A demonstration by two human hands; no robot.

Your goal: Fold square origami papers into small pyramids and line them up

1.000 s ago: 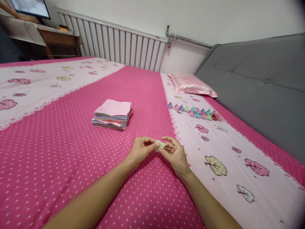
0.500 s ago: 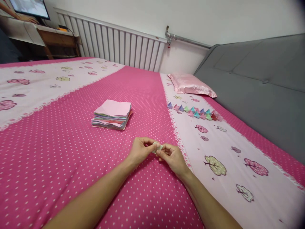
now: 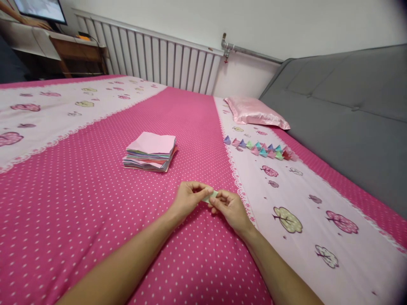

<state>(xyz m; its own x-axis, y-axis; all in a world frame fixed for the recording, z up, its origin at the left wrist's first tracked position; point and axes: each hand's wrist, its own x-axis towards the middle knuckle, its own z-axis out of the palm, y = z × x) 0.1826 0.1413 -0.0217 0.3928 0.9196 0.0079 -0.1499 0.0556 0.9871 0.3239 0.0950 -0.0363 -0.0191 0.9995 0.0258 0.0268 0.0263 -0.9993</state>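
Observation:
My left hand [image 3: 188,199] and my right hand [image 3: 231,208] meet just above the pink dotted bedsheet [image 3: 95,203]. Both pinch a small folded piece of pale green paper [image 3: 211,196] between their fingertips; most of it is hidden by the fingers. A stack of coloured paper squares [image 3: 150,152] with a pink sheet on top lies on the bed beyond my left hand. A row of several small folded paper shapes [image 3: 259,149] in mixed colours lies on the pale strip of the sheet to the right.
A pink satin pillow [image 3: 256,113] lies near the grey padded headboard [image 3: 346,110] on the right. A white radiator [image 3: 152,57] lines the far wall. A wooden desk with a screen [image 3: 41,9] stands at the far left.
My fingers have closed more tightly over the green paper, so less of it shows. The hands stay in nearly the same spot.

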